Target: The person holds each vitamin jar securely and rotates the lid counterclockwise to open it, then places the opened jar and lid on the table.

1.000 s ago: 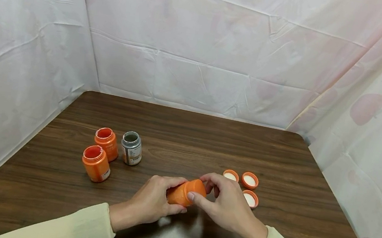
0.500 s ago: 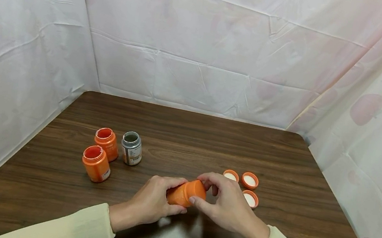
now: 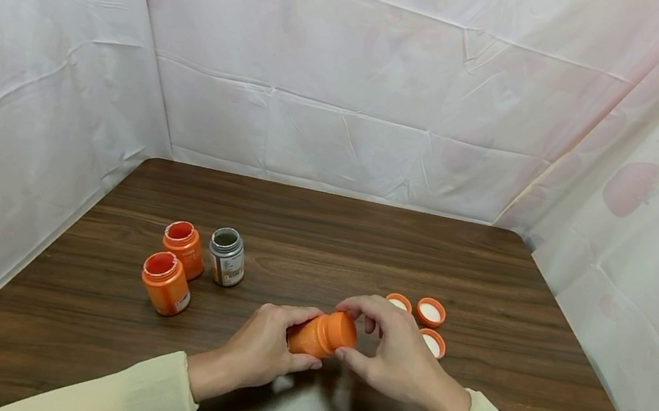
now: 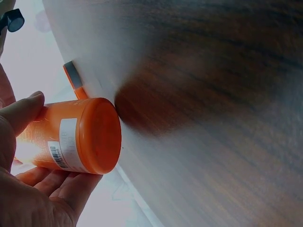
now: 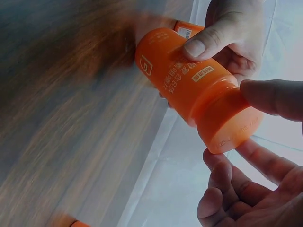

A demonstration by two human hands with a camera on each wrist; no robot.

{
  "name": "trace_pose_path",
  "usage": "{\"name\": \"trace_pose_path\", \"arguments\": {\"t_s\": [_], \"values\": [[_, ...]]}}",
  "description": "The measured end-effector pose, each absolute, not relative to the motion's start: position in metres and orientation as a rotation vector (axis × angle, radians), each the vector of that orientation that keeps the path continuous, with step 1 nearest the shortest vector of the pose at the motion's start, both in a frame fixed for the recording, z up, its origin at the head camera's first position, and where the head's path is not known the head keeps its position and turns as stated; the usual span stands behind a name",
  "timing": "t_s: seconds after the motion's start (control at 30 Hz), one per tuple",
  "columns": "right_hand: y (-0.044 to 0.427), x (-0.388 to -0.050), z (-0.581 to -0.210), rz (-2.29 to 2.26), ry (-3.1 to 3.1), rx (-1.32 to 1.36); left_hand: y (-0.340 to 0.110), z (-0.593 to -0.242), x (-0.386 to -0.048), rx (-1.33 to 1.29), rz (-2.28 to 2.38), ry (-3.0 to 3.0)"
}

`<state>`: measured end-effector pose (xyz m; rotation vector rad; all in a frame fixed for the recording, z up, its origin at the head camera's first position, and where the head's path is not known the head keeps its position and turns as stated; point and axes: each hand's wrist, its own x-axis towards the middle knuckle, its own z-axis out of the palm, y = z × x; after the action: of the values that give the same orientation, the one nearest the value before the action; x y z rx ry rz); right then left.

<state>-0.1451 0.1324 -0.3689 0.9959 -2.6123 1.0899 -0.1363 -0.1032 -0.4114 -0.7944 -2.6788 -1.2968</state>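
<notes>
Tilted in front of me is an orange plastic bottle [image 3: 305, 336] with printed lettering, its cap [image 5: 232, 124] on the neck pointing right. My left hand [image 3: 259, 345] grips the bottle's body between thumb and fingers. Thumb and fingertips of my right hand [image 3: 394, 349] pinch the cap's edge from opposite sides. In the left wrist view the bottle's base [image 4: 100, 136] and a barcode label [image 4: 66, 146] show. The bottle is held above the tabletop.
At left on the brown table [image 3: 312, 238] stand two uncapped orange bottles [image 3: 186, 254] and an uncapped grey bottle [image 3: 227, 263]. Three orange caps [image 3: 431, 312] with white liners lie beyond the right hand, inside up. White patterned sheets [image 3: 348, 80] hang round the table.
The right hand has turned round the cap: its fingertips have moved left over the top, its thumb right and lower. More of the bottle's neck shows. The left hand stays still.
</notes>
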Motion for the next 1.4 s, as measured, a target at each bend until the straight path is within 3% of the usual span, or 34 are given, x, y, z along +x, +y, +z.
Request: {"name": "trace_pose_path", "arguments": {"t_s": [1.4], "values": [[0.153,-0.143,-0.369,1.136,-2.639,0.846,-0.107,-0.407,-0.136,-0.716,-1.331,-2.665]]}}
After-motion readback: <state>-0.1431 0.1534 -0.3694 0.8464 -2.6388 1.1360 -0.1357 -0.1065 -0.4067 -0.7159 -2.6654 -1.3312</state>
